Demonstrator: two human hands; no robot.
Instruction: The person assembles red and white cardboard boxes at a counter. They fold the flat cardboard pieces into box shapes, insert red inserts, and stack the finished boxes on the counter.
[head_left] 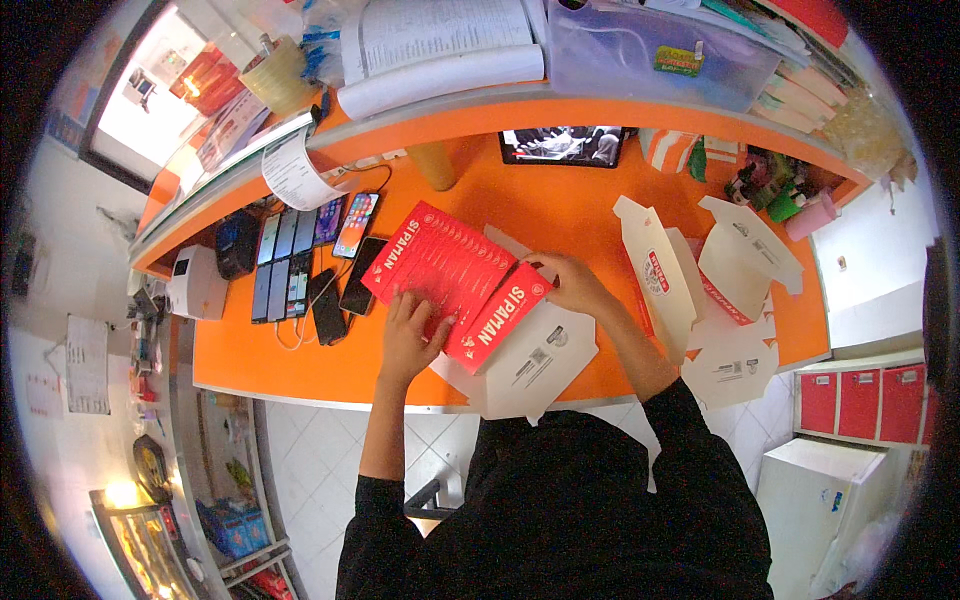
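Observation:
A partly folded cardboard food box (447, 262), red outside and cream-white inside, lies tilted on the orange counter in front of me. My left hand (408, 335) rests on its red panel with fingers spread and thumb apart. At the box's right upper corner, my right hand (572, 286) grips the edge, its fingers partly hidden behind the card. A white flap (535, 360) of the box sticks out toward my body. To the right stand more white boxes with red print, one upright (660, 275) and one with its lid raised (745, 255).
Several phones (290, 255) with cables lie at the left, by a white printer (197, 283). A tablet (562, 145) plays video at the back. Above it, a shelf holds an open book (440, 45) and a purple plastic bin (660, 60). The orange counter's (290, 375) front edge is near me.

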